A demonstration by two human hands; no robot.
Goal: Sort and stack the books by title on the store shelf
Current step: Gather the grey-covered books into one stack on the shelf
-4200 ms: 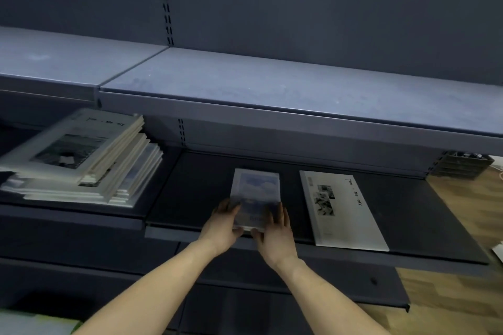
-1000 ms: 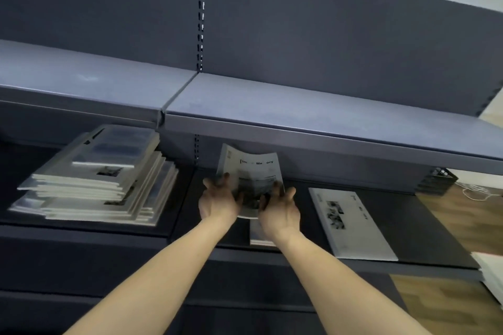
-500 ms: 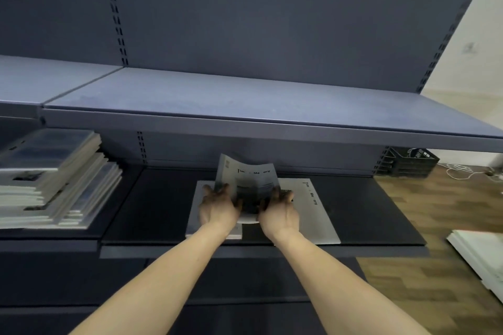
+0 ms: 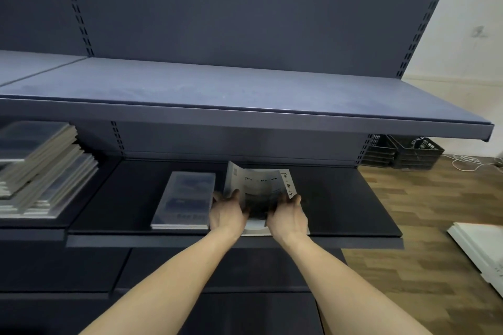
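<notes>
While both hands (image 4: 258, 215) grip, white book (image 4: 258, 185) tilts.

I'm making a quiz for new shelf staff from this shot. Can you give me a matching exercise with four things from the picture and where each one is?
Things:
1. white book
2. blue book
3. mixed pile
4. black crates

Places:
A. on the floor behind the shelf's right end
B. held between left hand and right hand
C. on the left shelf section
D. flat on the shelf, just left of the hands

Pairs: 1-B, 2-D, 3-C, 4-A
</notes>
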